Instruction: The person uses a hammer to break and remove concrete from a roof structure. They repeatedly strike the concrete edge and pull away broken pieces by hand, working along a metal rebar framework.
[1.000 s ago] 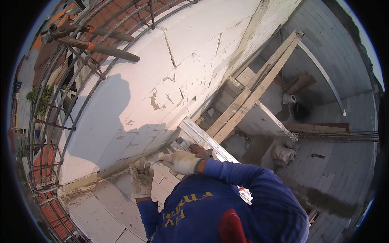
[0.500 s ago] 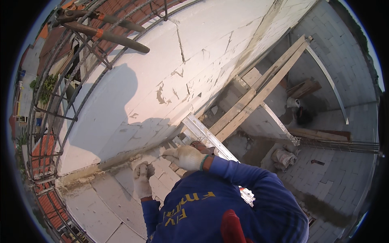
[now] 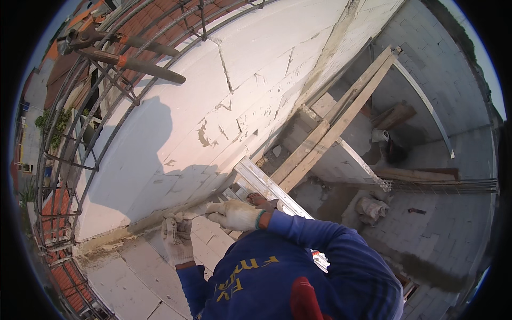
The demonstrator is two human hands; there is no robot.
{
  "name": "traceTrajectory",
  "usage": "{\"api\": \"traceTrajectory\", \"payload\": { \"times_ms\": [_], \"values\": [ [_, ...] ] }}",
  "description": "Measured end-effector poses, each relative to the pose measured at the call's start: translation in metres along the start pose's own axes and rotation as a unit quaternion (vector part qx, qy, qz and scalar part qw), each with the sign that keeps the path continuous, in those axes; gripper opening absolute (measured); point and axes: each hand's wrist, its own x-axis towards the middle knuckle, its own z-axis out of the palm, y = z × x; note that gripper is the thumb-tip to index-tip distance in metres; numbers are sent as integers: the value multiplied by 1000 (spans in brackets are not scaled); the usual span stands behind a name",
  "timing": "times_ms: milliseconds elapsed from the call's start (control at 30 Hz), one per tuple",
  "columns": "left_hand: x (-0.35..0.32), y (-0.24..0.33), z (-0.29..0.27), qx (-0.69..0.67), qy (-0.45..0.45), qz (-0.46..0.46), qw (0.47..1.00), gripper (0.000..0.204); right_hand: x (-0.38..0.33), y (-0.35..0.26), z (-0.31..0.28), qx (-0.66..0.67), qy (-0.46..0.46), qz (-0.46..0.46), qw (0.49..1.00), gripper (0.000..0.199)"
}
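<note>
My left hand (image 3: pixel 177 240), in a pale knitted work glove with dotted grip, is raised above the block surface with its fingers curled closed. What it holds, if anything, I cannot make out. To its right, my right hand (image 3: pixel 234 215), in a similar glove with a green cuff edge, has its fingers pinched together. A thin wire (image 3: pixel 198 215) shows faintly at its fingertips, reaching toward the left hand. Both hands are close to the foot of a pale block wall (image 3: pixel 213 101), apart from each other.
Long-handled bolt cutters (image 3: pixel 133 58) rest on a curved rebar cage (image 3: pixel 96 165) at far left, with rooftops below. Right of my hands lie a metal plank (image 3: pixel 272 184) and timber beams (image 3: pixel 333 130) over a lower floor. A foot (image 3: pixel 261 201) shows beside the plank. Below sits a sack (image 3: pixel 372 209).
The hands have moved slightly left and a little farther apart. The left hand has turned, showing more of its dotted grip. The whole view has shifted a little.
</note>
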Motion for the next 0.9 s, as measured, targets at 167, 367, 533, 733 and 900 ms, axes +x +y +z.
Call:
{"api": "traceTrajectory", "payload": {
  "times_ms": [167,367,533,733,900],
  "values": [
    [35,10,-41,70,63,51,994,31,-7,4,1,-74,30,-143,986,42],
    [47,5,-70,-116,-29,-27,993,30,-26,-35,-9,-225,-12,-196,954,29],
    [49,14,-70,-163,-201,-27,966,28,0,-10,-5,-192,-29,-70,978,36],
    [28,31,-69,-52,-30,-61,996,46,-10,-8,-9,-145,9,-170,975,41],
    [2,38,-50,36,-30,-125,991,60,-1,-7,-6,-196,38,-174,964,38]
  ]
}}
